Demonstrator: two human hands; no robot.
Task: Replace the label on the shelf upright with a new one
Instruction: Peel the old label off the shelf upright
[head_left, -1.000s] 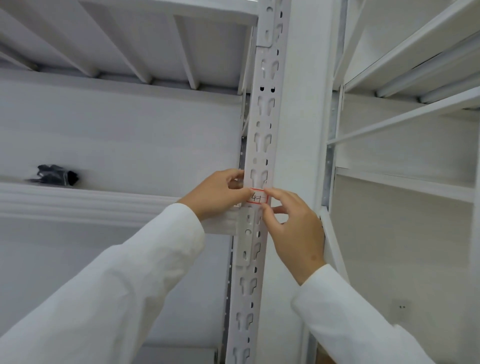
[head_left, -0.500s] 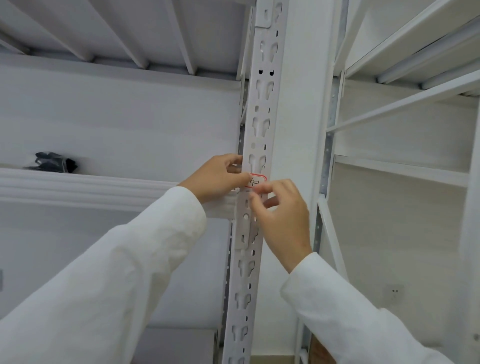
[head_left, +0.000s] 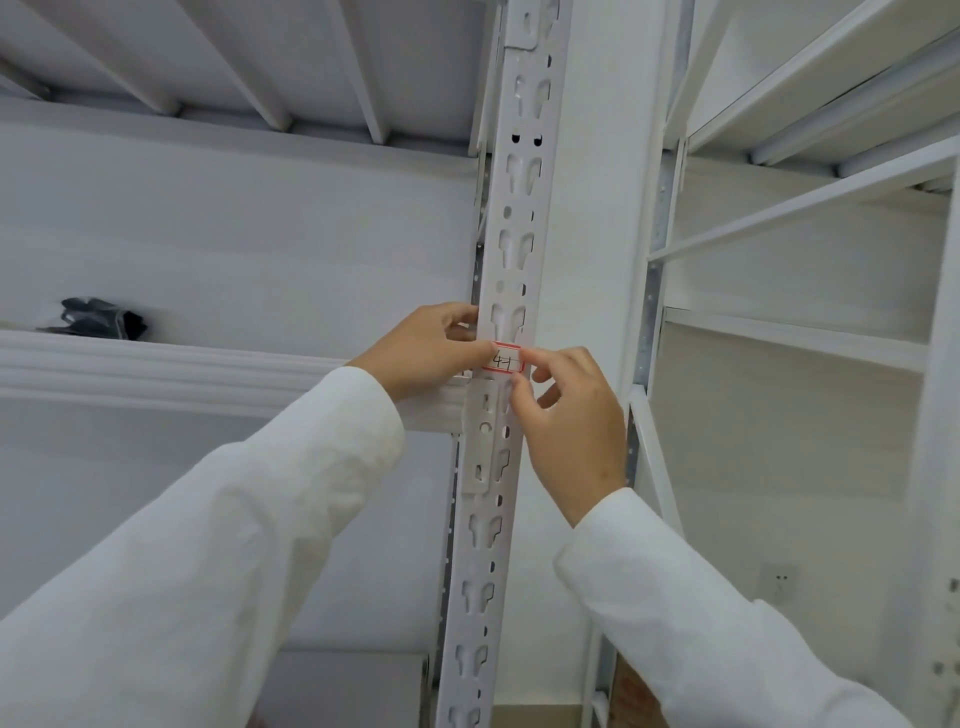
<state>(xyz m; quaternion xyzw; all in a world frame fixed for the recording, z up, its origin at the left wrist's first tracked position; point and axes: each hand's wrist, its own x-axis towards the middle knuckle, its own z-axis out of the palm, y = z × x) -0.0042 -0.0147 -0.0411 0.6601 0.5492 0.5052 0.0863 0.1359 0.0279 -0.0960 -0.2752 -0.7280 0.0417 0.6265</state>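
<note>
A small white label with a red border and handwritten digits sits on the white slotted shelf upright, about mid-height. My left hand presses its thumb on the label's left edge, fingers curled around the upright's left side. My right hand touches the label's right edge with index finger and thumb, the other fingers loosely bent. Both arms wear white sleeves.
A white shelf beam runs left from the upright, with a black bundle lying on the shelf at far left. A second white shelving unit stands to the right. A wall socket shows low on the right.
My right hand's fingers shifted from covering the label's lower part to its right edge, so the label shows fully. My left hand stayed on the left edge.
</note>
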